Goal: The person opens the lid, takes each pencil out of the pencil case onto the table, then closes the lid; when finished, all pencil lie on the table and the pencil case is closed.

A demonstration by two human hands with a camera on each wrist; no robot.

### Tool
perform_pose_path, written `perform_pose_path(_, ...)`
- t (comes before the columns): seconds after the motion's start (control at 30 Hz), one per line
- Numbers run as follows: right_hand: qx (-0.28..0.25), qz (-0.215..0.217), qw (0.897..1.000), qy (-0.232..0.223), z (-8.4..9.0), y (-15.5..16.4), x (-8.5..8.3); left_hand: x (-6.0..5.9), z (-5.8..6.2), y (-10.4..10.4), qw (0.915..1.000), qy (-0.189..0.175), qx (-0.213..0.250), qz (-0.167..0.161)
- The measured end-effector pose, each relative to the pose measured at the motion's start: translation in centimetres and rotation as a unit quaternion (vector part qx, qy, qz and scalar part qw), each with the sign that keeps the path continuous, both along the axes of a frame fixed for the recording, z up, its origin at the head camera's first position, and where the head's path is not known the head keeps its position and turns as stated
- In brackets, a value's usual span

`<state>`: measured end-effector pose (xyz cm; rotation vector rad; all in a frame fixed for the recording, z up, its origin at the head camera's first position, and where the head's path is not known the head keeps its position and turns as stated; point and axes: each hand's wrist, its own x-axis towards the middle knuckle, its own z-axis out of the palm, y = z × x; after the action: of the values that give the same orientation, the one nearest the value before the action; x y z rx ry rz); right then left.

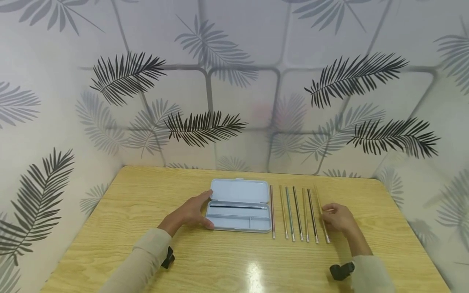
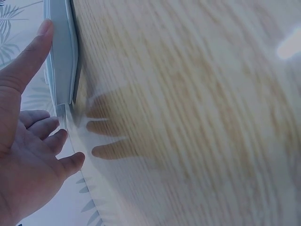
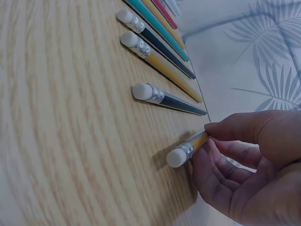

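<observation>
A pale blue pencil case (image 1: 259, 224) lies unfolded on the table, with a dark pencil (image 1: 238, 207) in its long upper compartment. My left hand (image 1: 192, 209) is at the case's left end. Its straight thumb touches the near corner, and the other fingers spread toward the lid (image 1: 239, 190). In the left wrist view those fingers are loosely bent beside the case. At the right end of a row of pencils, my right hand (image 1: 338, 217) pinches a yellow pencil (image 3: 200, 141) between thumb and fingers. Its white eraser end points toward me and looks slightly raised off the table.
Several pencils lie side by side right of the case, erasers toward me: a dark red pencil (image 1: 272, 211), a green pencil (image 1: 290, 213), a black pencil (image 1: 312, 215) and others. The wooden table (image 1: 205, 260) meets a leaf-patterned wall covering (image 1: 242, 150) at the back.
</observation>
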<state>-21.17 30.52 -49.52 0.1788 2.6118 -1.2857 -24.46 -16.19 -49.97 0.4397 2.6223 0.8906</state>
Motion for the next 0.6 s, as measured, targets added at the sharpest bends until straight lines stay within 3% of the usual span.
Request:
perform_pose_path(0.37, 0.016, -0.035, 0.999, -0.012, 0.0, 0.1, -0.3, 0.0, 0.0, 0.0, 1.0000, 0.004, 0.005, 0.002)
perform_pose_path(0.53, 0.055, -0.008, 0.998, 0.029, 0.7, -0.9, -0.8, 0.1, 0.2, 0.0, 1.0000, 0.002, 0.007, -0.001)
perform_pose_path(0.6, 0.044, 0.021, 0.997, 0.053, 1.0, -1.8, -1.2, 0.1, 0.2, 0.0, 1.0000, 0.003, 0.004, 0.000)
